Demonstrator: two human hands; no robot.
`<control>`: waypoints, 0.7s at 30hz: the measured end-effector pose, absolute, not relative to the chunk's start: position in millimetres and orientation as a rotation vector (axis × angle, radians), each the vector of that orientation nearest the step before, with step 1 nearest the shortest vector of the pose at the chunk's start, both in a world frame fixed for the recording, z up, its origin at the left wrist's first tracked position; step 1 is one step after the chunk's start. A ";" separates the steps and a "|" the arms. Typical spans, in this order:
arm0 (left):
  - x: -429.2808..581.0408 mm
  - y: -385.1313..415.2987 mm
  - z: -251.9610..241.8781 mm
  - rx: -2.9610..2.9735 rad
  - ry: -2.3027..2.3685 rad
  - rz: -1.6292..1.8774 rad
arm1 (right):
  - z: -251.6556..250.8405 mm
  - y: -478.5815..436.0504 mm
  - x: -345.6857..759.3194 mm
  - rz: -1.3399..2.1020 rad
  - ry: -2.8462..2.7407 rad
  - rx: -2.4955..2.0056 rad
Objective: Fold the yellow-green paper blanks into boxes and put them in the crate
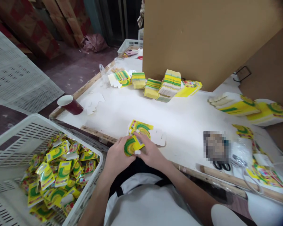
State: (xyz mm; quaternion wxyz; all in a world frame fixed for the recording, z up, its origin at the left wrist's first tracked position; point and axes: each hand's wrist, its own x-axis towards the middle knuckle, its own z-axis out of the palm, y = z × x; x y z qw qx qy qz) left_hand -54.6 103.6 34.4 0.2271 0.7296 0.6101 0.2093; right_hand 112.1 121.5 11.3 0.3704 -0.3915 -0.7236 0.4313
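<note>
A small yellow and green printed carton (130,147) is held between both hands near the table's front edge. My left hand (119,153) closes on its left side, with the fingers partly hidden. On the right side, my right hand (152,152) grips the same carton, white finger covers showing on its thumb and a fingertip. Just behind the hands, another flat yellow and green carton (145,127) lies on the white table, a white flap reaching to its right.
A white plastic basket (35,121) of small cartons (63,172) stands at left. A maroon cup (72,105) sits at the table's left edge. Bundled cartons (171,81) line a large cardboard box (202,40). Scissors (221,166) and yellow carton stacks (238,106) lie at right.
</note>
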 end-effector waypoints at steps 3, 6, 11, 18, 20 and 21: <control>-98.0 92.9 47.0 1.946 1.768 0.470 | 11.3 125.9 115.8 1.168 -1.804 -1.032; -166.6 72.3 61.3 1.780 2.363 0.163 | 14.2 139.0 138.3 0.972 -1.771 -1.270; -209.6 55.2 63.2 1.576 2.795 0.241 | 11.8 145.1 154.1 0.623 -2.141 -1.596; -134.8 92.8 34.0 1.842 2.025 0.752 | 2.7 133.0 140.1 0.663 -2.108 -1.646; -120.7 99.3 27.4 1.765 1.920 0.844 | 3.2 132.3 141.5 0.658 -2.074 -1.635; -114.3 101.2 24.4 1.701 1.870 0.898 | 3.6 132.3 142.4 0.640 -2.052 -1.629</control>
